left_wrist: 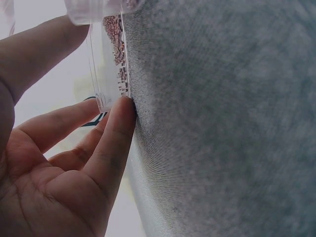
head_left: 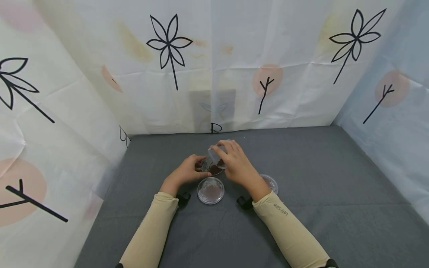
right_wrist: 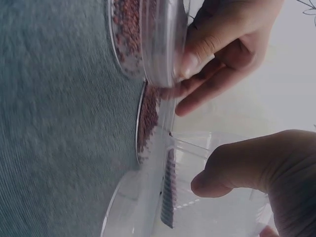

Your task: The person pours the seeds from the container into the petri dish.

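Note:
A clear round petri dish (left_wrist: 101,59) with reddish-brown granules (head_left: 214,169) stands on the grey cloth. My left hand (head_left: 186,171) holds it from the left, thumb in front and fingers behind. Above that dish my right hand (head_left: 238,163) grips a clear plastic container (head_left: 214,153), tilted, its low side over the dish. More brown granules lie inside the container, shown in the right wrist view. A second round dish (head_left: 210,203), also holding granules, sits just in front of the first.
A third clear round dish (head_left: 276,187) lies to the right, partly covered by my right forearm. Grey cloth (head_left: 321,171) spreads over the table. White patterned curtains (head_left: 295,44) stand at the back and both sides.

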Demonstrator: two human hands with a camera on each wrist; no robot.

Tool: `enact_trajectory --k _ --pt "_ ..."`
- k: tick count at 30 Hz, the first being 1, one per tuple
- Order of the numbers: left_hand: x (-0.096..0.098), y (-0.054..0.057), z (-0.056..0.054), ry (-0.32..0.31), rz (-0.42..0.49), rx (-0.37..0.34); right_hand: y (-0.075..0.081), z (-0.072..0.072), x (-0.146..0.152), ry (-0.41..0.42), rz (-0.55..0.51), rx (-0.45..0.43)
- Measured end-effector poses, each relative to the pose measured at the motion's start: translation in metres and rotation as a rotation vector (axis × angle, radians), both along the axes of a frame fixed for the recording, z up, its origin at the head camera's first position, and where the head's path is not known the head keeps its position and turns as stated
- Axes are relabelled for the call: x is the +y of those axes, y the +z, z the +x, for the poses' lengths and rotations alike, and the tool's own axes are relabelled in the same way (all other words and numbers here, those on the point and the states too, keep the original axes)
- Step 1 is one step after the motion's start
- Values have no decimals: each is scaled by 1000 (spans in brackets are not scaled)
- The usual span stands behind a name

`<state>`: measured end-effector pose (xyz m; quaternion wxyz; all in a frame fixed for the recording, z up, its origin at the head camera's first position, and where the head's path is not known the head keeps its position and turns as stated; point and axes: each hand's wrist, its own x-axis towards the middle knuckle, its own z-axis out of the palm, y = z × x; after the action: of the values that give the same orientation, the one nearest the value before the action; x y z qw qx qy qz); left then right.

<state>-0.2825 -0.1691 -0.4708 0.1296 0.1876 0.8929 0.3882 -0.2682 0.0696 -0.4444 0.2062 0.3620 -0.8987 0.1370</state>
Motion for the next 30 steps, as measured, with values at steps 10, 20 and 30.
enact_trajectory --k 10,20,30 --pt "0 -2 2 11 3 -11 17 -11 38 -122 -165 -172" --pt "-1 -1 2 3 1 -11 34 -20 104 -305 -438 -417" --pt "-1 -1 1 1 -4 -17 26 -20 156 -369 -528 -650"
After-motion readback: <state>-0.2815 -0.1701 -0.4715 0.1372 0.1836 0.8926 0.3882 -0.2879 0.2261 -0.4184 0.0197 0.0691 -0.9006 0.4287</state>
